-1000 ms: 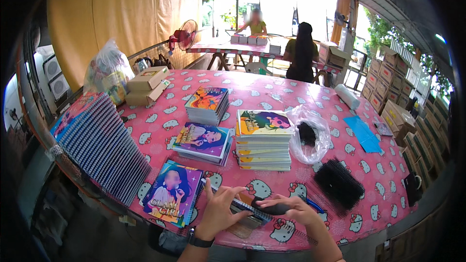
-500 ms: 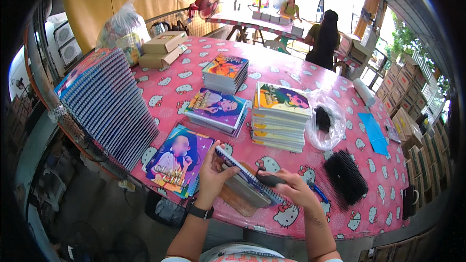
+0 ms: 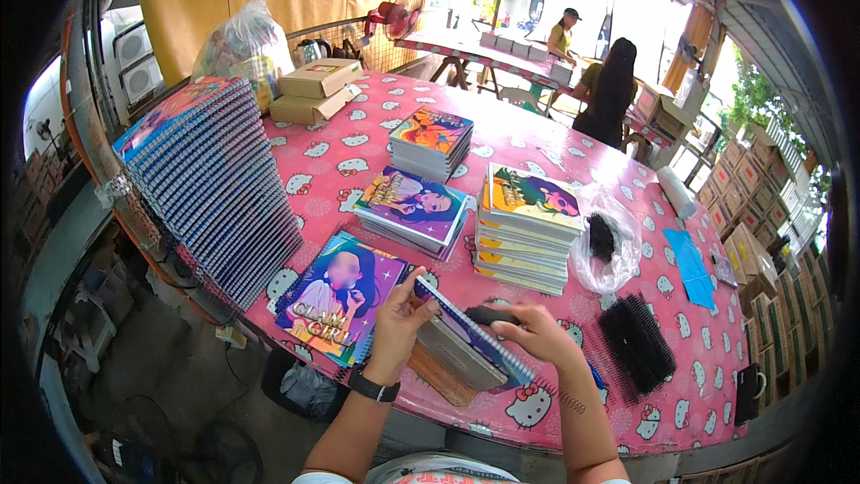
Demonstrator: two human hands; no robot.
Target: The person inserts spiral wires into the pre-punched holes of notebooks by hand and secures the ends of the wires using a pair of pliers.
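My left hand (image 3: 400, 323) grips a notebook (image 3: 466, 341) by its upper left end, tilted on edge with its punched spine facing up and right. Closed round a dark rounded piece (image 3: 488, 315), my right hand (image 3: 535, 333) holds it against the spine; its exact kind is unclear. Past the notebook's lower end, in front of my right wrist, a loose dark binding coil (image 3: 569, 399) sticks out. Under the notebook lies a wooden board (image 3: 441, 378). Left of my left hand rest spiral notebooks (image 3: 336, 300) with a purple illustrated cover.
A tall stack of spiral notebooks (image 3: 210, 188) stands at the left edge. Cover stacks (image 3: 528, 233) fill the middle. To the right lie black coils (image 3: 636, 341), a plastic bag (image 3: 618, 264) and a blue sheet (image 3: 688, 267). Two people (image 3: 612, 94) work at a far table.
My right hand has shifted slightly up and left along the spine with the dark piece. The left hand keeps its grip. The whole view has tilted a little.
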